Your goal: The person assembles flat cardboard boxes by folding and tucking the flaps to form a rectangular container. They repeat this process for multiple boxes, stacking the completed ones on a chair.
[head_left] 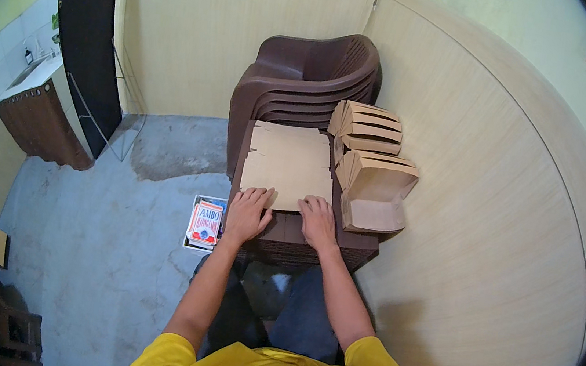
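Note:
A flat, die-cut cardboard sheet [290, 160] with small slits along its sides lies on a dark brown plastic table-like stack [287, 230] in front of me. My left hand [250, 212] rests palm down on the sheet's near left corner, fingers stretched forward and thumb beside them. At the near right corner, my right hand [317, 222] lies in the same way, its fingers spread lightly on the cardboard. Neither hand lifts the sheet. To the right stand folded cardboard boxes: an open one [377, 194] close by and several nested ones [368, 128] behind it.
Stacked brown plastic chairs [307, 74] stand beyond the sheet. On the floor at left sits a white box [190, 236] holding a printed red, white and blue pack [207, 222]. A black ironing board [87, 30] leans near a sink [29, 78]. A curved-looking wall [495, 224] bounds the right.

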A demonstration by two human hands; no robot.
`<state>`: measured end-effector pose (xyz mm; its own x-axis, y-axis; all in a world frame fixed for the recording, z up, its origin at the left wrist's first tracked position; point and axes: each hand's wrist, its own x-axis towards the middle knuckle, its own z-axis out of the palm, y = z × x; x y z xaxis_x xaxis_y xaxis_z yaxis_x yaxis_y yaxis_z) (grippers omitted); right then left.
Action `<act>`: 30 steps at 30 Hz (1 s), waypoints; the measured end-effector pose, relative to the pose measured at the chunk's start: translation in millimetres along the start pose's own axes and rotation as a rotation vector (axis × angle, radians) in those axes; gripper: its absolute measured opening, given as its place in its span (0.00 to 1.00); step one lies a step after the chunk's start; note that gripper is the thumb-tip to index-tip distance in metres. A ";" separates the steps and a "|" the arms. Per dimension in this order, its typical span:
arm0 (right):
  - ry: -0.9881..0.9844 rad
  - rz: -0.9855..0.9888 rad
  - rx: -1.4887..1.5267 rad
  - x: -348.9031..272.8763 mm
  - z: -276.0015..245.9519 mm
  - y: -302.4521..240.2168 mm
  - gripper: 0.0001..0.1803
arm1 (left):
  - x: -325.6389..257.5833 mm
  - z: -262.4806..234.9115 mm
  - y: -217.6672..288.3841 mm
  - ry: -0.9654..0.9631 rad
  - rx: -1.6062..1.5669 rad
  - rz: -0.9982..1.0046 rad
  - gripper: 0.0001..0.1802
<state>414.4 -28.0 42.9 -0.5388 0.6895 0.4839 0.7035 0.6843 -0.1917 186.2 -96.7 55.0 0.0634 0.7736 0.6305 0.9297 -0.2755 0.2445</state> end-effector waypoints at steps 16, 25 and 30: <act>-0.184 0.221 0.091 62.3 -5.5 22.1 0.15 | 63.5 29.2 -37.6 -0.414 -0.262 -0.443 0.21; 0.008 0.586 -0.098 54.2 20.0 5.0 0.25 | 43.1 46.6 -44.1 -0.159 -0.131 -0.196 0.17; 0.068 0.583 -0.059 51.5 27.0 1.9 0.24 | 40.3 47.5 -48.0 -0.082 -0.260 -0.229 0.19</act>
<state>375.5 15.2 44.4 -0.0256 0.9297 0.3674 0.9005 0.1811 -0.3954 161.4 -25.3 33.7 -0.0973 0.8726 0.4786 0.8004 -0.2172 0.5587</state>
